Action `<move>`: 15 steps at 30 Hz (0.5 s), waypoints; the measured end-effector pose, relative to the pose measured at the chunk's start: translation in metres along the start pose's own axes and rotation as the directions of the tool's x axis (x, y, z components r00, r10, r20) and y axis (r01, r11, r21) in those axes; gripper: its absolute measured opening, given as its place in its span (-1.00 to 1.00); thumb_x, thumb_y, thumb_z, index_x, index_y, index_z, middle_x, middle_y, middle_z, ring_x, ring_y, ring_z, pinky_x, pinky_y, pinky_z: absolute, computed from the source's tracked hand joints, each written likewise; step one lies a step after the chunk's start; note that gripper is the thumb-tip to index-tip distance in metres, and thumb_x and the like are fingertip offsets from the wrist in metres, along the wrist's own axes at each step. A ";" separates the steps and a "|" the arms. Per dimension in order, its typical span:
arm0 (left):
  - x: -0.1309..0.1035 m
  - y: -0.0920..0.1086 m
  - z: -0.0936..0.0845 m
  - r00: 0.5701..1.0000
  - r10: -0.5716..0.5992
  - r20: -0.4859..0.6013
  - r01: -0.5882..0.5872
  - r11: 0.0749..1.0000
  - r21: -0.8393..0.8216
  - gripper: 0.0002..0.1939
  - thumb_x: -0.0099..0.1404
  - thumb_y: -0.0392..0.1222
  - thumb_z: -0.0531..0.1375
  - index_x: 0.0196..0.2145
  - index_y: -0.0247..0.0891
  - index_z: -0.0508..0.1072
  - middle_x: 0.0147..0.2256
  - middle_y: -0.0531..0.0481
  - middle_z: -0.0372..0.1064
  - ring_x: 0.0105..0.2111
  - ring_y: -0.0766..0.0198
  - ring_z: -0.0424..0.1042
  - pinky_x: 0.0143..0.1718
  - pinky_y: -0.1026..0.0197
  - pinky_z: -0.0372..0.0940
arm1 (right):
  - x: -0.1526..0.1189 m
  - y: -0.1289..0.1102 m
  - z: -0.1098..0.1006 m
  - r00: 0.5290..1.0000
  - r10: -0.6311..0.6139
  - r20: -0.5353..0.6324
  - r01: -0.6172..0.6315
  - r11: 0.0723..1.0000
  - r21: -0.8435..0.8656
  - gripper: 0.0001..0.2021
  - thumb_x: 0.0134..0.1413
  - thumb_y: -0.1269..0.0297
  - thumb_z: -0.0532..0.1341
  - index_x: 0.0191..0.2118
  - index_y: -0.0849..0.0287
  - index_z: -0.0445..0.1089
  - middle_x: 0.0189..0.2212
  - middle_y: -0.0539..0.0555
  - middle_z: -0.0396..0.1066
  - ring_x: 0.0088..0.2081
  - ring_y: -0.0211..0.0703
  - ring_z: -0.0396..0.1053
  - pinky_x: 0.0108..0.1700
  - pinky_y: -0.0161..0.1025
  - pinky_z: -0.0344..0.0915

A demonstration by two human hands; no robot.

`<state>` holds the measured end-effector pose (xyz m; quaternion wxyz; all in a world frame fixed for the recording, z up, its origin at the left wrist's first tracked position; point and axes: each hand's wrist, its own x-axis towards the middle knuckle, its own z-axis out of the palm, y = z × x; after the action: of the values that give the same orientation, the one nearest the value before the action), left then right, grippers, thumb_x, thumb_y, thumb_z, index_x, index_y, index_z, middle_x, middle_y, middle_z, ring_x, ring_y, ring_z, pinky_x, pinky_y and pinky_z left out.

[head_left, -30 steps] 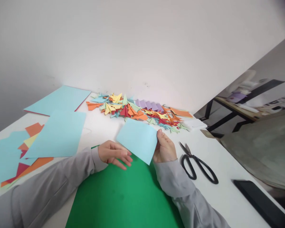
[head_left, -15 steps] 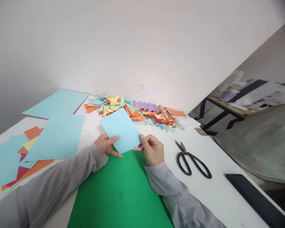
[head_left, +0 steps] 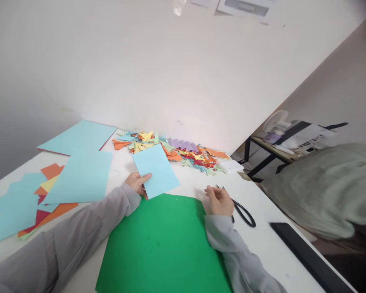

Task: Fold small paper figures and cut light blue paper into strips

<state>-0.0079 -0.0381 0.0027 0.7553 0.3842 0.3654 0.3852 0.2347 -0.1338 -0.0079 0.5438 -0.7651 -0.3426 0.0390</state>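
My left hand (head_left: 136, 184) grips a light blue rectangle of paper (head_left: 157, 173) by its lower left edge, thumb on top. The sheet is tilted up over the far edge of a large green sheet (head_left: 164, 244). Off to the right, my right hand (head_left: 221, 201) is apart from the paper, its fingers curled and the thumb close to the index finger. Whether anything small is between them I cannot make out. Black-handled scissors (head_left: 246, 213) lie just behind and beside this hand, which partly hides them.
Folded paper pieces (head_left: 143, 140) in many colours lie heaped along the wall. On the left are larger light blue sheets (head_left: 82, 175) and coloured scraps (head_left: 50, 171). A black flat bar (head_left: 305, 252) lies near the table's right edge. Beyond stands a shelf (head_left: 270, 148).
My right hand has let go of the blue paper's right edge and moved right, toward the scissors. My left hand still holds the paper. The view has shifted up and to the right.
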 end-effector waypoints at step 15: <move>0.010 -0.006 0.000 0.998 0.046 -0.048 -0.053 0.987 -0.149 -0.72 -0.29 -0.29 0.39 -0.57 -0.42 0.42 -0.65 -0.10 0.41 -0.69 0.22 0.37 -0.73 0.25 0.28 | 0.029 0.038 -0.043 0.988 0.118 0.097 -0.065 0.899 -0.433 -0.64 -0.31 0.13 0.22 -0.29 0.20 0.44 -0.36 0.20 0.43 -0.25 0.11 0.36 -0.17 -0.02 0.25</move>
<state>-0.0018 -0.0321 -0.0044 0.7641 0.3265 0.3423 0.4386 0.2933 -0.1584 -0.0143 0.3381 -0.8774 -0.3386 0.0342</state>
